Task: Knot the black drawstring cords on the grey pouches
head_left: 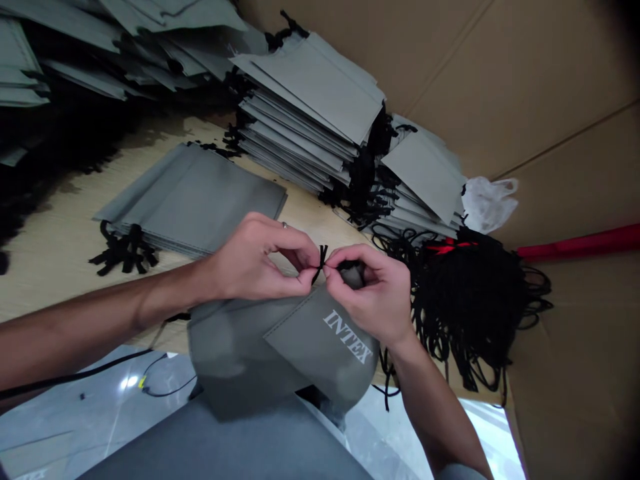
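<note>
A grey fabric drawstring bag (280, 347) printed INTEX hangs over the table's front edge below my hands. My left hand (255, 260) pinches the black drawstring (321, 259) at the bag's mouth with thumb and forefinger. My right hand (373, 293) is closed on the other side of the same cord and on the gathered top of the bag. The two hands almost touch, with the short cord ends sticking up between them.
A flat pile of grey bags (200, 200) lies behind my left hand, and taller stacks (310, 113) stand further back. A heap of loose black cords (475, 300) sits to the right. Cardboard walls (550, 100) and a white plastic bag (487, 200) close the right side.
</note>
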### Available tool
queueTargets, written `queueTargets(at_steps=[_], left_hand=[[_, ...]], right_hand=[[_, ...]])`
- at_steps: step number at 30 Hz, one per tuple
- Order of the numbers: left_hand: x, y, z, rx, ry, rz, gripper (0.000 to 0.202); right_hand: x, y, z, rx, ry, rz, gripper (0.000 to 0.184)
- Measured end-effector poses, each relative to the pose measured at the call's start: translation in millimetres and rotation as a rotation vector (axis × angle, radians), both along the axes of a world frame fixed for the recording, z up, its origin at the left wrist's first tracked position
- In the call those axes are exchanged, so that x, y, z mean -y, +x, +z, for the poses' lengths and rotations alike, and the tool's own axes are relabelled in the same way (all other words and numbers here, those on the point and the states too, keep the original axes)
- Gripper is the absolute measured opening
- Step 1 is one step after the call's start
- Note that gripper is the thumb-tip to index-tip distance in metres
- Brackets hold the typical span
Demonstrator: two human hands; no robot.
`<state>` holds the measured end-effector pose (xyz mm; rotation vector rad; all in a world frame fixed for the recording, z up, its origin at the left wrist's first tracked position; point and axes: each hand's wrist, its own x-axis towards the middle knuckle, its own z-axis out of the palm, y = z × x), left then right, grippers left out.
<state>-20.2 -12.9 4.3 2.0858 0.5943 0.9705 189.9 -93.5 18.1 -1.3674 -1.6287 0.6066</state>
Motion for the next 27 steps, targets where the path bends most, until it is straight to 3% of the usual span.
queueTargets(at_steps=[5,7,12,17,20,23,27], left_hand=[[0,1,-0.9,0.084,-0.096,-0.027,0.003],[-1,2,1.4,0.040,-0.061,-0.009,0.002],[-3,-1,0.4,-0.194,0.237,0.051,0.011],[-5,-3,-12.2,-0.194,0.468,0.006,0.014],[-4,-1,-11.9,-0.176,0.550,0.061,0.012],[-1,2,-5.2,-0.124,0.491,0.121,0.011],[-1,5,0.3,-0.009,0.246,0.082,0.009]], right_hand=[[-5,-1,3.6,-0.161,-0.067,-0.003,0.009],[-6,-1,2.7,-0.169,-0.067,-0.018,0.007],[0,-2,-2.8,-0.016,0.017,-0.094,0.013],[4,-5,-4.3,0.119,0.137,-0.048,0.019],[2,-6,-5.0,0.189,0.243,-0.011,0.020],[1,-8,-6.2,0.233,0.317,0.020,0.020],[1,-8,-7.0,0.209,0.262,-0.012,0.019]])
